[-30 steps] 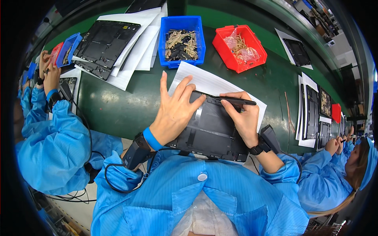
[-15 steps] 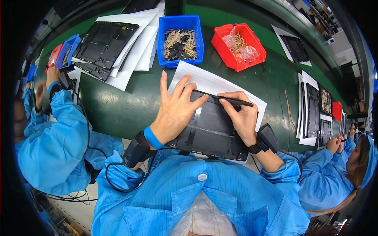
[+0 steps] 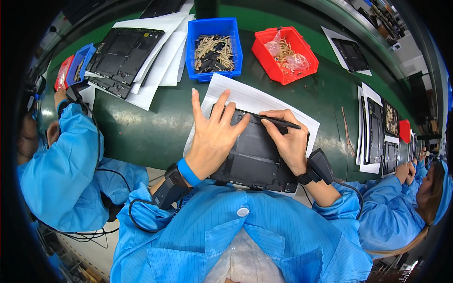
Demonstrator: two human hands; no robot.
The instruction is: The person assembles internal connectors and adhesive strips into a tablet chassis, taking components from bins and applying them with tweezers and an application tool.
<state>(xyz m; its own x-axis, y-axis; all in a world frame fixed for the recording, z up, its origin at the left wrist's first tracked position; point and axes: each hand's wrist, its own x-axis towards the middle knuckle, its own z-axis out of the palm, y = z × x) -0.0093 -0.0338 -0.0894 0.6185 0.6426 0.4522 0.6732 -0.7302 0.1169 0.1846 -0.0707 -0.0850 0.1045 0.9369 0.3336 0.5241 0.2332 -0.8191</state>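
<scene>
A flat black tablet-like housing point(image 3: 257, 160) lies before me at the table's near edge, on white sheets point(image 3: 226, 87). My left hand point(image 3: 214, 134) rests over its left part with the fingers spread; the fingertips are by its far edge and nothing is held. A slim black pen-shaped tool point(image 3: 282, 122) is gripped by my right hand point(image 3: 290, 141) between thumb and fingers. The tool's tip is by the housing's far edge, close to my left fingertips. What the tip touches is too small to make out.
Beyond the sheets stand a blue bin point(image 3: 213, 49) with small strip-like parts and a red bin point(image 3: 285, 55) with parts and clear plastic. Stacked black housings point(image 3: 123, 54) with paper lie at the left. Co-workers in blue sit on both sides; cables run from my wrist devices.
My left hand has shifted a little to the right, its fingers more raised and spread. My right hand and the tool have hardly moved. The left co-worker's hand has lowered.
</scene>
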